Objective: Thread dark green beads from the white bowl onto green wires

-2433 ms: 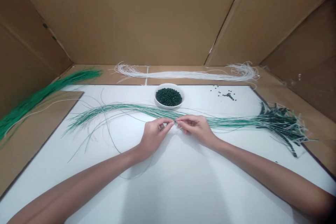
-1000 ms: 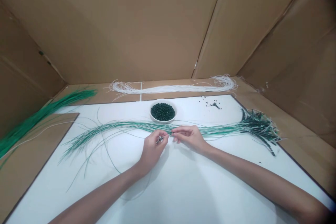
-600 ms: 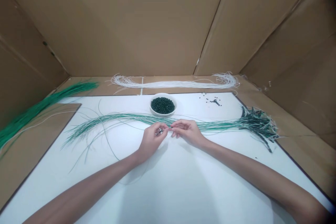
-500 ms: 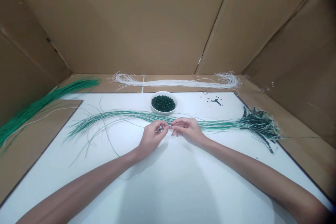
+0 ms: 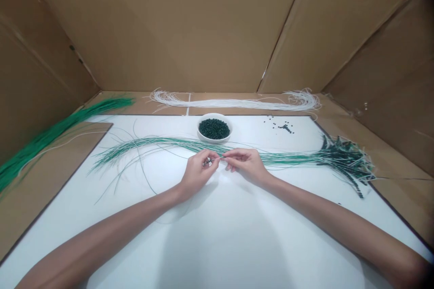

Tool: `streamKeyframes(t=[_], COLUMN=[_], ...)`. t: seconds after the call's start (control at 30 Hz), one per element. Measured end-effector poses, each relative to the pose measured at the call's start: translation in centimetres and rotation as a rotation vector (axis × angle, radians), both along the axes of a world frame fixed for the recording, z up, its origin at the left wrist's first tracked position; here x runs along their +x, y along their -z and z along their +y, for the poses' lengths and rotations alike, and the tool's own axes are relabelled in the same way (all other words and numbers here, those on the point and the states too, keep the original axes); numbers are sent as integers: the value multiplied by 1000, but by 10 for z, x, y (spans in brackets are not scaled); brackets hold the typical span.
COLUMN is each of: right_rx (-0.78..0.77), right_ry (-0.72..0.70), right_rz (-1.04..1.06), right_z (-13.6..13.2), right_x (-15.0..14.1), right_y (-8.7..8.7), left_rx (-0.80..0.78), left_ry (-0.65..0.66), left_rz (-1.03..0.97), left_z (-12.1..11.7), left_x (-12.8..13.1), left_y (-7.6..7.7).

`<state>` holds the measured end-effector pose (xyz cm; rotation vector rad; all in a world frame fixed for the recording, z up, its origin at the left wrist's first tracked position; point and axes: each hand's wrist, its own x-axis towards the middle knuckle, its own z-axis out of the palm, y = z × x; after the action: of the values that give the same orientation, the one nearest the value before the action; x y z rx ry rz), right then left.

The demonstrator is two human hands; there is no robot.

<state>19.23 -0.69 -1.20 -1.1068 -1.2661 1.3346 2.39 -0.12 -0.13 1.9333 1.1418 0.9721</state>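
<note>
Above the white board, my left hand (image 5: 200,169) and my right hand (image 5: 244,165) meet with pinched fingertips. A thin strand with small dark beads (image 5: 209,161) shows between the left thumb and fingers. My right thumb and index finger pinch its end, a tiny gap from the left fingertips. Just behind the hands stands a white bowl (image 5: 214,140) full of dark green beads (image 5: 214,128). A bundle of green strands (image 5: 288,158) runs across the board behind both hands; its right end carries dark beaded tips (image 5: 347,158).
White strands (image 5: 233,104) lie along the back by the cardboard wall (image 5: 176,27). A thick green bundle (image 5: 61,133) rests at the far left with one white strand. Loose dark beads (image 5: 286,128) are scattered right of the bowl. The white board (image 5: 220,244) has a dark edge.
The whole view has shifted slightly, so things appear a little to the right and higher. Both hands keep their pinch, with the fingertips slightly farther apart.
</note>
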Motion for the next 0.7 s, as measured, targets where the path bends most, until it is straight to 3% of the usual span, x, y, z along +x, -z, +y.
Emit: streamKeyframes(t=[0.7], right_rx=[7], right_ry=[-9], right_rz=[-39], right_z=[0], right_x=[-1], right_y=[1], left_rx=[37], left_ry=[16], left_rz=[28], left_z=[-2], left_x=[-1], left_y=[-2])
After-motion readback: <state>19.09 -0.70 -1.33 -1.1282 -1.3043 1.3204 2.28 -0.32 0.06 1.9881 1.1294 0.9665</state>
